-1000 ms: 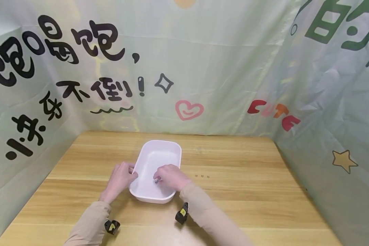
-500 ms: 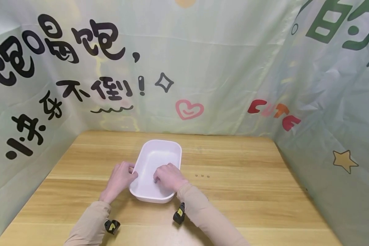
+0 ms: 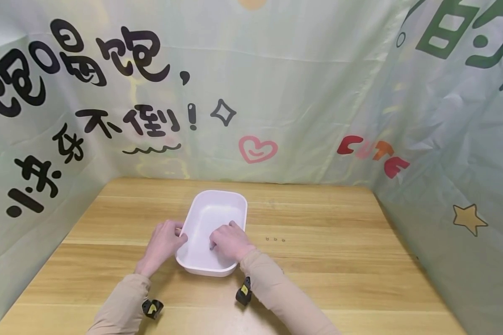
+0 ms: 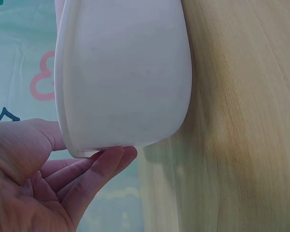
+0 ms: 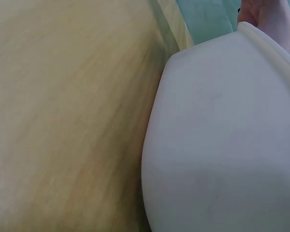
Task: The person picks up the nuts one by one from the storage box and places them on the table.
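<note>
A white plastic basin (image 3: pixel 199 214) stands on the wooden table. My left hand (image 3: pixel 164 244) grips its left rim; in the left wrist view the fingers (image 4: pixel 104 166) press the outer wall from beside the rim. My right hand (image 3: pixel 230 241) reaches over the right rim into the basin, fingers curled down close to the floor of it. A small dark thing (image 3: pixel 212 246) shows at these fingertips, mostly covered by them. Only the outer wall (image 5: pixel 217 130) appears in the right wrist view, with part of the left hand beyond it; the right hand is hidden there.
Several tiny dark pieces (image 3: pixel 275 239) lie in a row on the table right of the basin. Printed cloth (image 3: pixel 302 102) hangs around the back and both sides of the table (image 3: pixel 327 270). A black wrist camera (image 3: pixel 244 291) sits under the right sleeve.
The right hand and forearm shift slightly left inside the basin, and the fingertips now cover more of the small dark thing. The left hand and basin stay put.
</note>
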The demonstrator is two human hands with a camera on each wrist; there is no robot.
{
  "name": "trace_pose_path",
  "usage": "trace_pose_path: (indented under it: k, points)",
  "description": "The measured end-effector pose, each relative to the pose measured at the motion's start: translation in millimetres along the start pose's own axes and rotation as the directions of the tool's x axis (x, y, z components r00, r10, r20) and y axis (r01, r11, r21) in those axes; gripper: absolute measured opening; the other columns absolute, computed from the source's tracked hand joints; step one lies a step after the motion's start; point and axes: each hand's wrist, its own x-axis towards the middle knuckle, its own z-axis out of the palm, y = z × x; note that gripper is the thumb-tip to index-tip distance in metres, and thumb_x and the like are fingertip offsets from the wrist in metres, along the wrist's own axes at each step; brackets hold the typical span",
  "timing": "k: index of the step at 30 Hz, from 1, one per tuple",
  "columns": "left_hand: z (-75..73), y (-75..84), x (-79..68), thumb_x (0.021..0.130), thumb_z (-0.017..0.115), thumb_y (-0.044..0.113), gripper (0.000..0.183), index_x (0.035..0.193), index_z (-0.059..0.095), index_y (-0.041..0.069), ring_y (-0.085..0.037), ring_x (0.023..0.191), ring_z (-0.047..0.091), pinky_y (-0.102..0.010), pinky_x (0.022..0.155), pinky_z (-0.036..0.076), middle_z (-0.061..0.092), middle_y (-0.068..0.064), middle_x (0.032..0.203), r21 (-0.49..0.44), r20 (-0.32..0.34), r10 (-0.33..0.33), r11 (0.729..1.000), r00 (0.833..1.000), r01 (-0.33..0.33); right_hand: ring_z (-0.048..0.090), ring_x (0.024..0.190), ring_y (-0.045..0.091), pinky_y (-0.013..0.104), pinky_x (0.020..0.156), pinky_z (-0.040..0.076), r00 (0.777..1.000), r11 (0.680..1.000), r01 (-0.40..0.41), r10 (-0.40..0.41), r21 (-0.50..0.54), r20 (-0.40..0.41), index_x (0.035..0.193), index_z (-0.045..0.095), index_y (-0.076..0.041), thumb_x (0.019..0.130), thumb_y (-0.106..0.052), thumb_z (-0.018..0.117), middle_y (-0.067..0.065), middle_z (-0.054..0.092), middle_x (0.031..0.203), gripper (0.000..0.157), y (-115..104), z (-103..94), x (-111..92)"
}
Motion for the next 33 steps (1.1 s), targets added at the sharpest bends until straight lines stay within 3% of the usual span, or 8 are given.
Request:
trace_pose_path:
  k: [6,12,17,23,29,33]
  points:
    - [-0.3,0.3,0.0,0.08,0.06,0.0,0.031,0.107,0.073,-0.009,-0.028,0.078,0.075,-0.034,0.064,0.059,0.076,-0.025,0.09,0.003,0.001,-0.003,1.0,1.0,0.003,0.068,0.092,0.008,0.029,0.087,0.042,0.998,0.998,-0.003,0.007,-0.064,0.057,0.098,0.077,-0.026,0.087,-0.023,0.073,-0.012,0.078,0.101,0.013,-1.3,0.6,0.3]
    - [-0.4,0.2,0.3,0.08,0.06,0.0,0.031,0.107,0.073,-0.008,-0.027,0.077,0.074,-0.033,0.064,0.059,0.077,-0.024,0.089,0.0,0.006,-0.009,1.0,1.0,0.009,0.057,0.074,0.009,0.032,0.087,0.043,0.996,0.993,0.019,-0.008,-0.118,0.091,0.081,0.069,-0.023,0.081,-0.018,0.069,-0.01,0.073,0.085,0.005,-2.0,0.6,0.9]
    - [-0.7,0.4,0.2,0.079,0.06,0.0,0.031,0.107,0.073,-0.008,-0.026,0.076,0.074,-0.032,0.062,0.058,0.076,-0.025,0.089,-0.005,0.007,-0.014,1.0,1.0,0.014,0.051,0.067,0.008,0.027,0.08,0.039,0.996,0.99,0.051,-0.04,-0.13,0.085,0.073,0.06,-0.023,0.084,-0.02,0.068,-0.011,0.066,0.075,0.013,-1.6,-0.8,-0.3]
    - [-0.9,0.5,0.2,0.08,0.061,0.0,0.032,0.108,0.073,-0.008,-0.026,0.077,0.074,-0.032,0.062,0.058,0.077,-0.024,0.089,-0.004,0.007,-0.012,1.0,1.0,0.012,0.053,0.068,0.006,0.025,0.08,0.039,0.996,0.992,0.079,-0.075,-0.098,0.052,0.074,0.063,-0.023,0.087,-0.019,0.066,-0.013,0.067,0.075,0.013,0.1,-0.9,-0.8]
    - [-0.9,0.5,-0.4,0.079,0.06,0.0,0.032,0.107,0.073,-0.008,-0.026,0.077,0.074,-0.031,0.062,0.058,0.077,-0.024,0.088,-0.011,0.005,-0.008,1.0,1.0,0.008,0.068,0.09,0.005,0.025,0.091,0.042,0.996,0.996,0.092,-0.092,0.005,-0.008,0.095,0.079,-0.024,0.091,-0.018,0.067,-0.012,0.078,0.097,0.014,2.0,-4.0,-2.2]
    - [-0.8,0.9,-0.9,0.079,0.06,-0.001,0.032,0.107,0.073,-0.008,-0.026,0.076,0.074,-0.032,0.062,0.058,0.077,-0.024,0.088,-0.017,0.004,-0.005,1.0,1.0,0.005,0.07,0.092,0.005,0.024,0.093,0.043,0.994,0.993,0.099,-0.096,0.068,-0.048,0.098,0.081,-0.023,0.09,-0.016,0.07,-0.01,0.079,0.099,0.015,3.0,-7.9,-3.6]
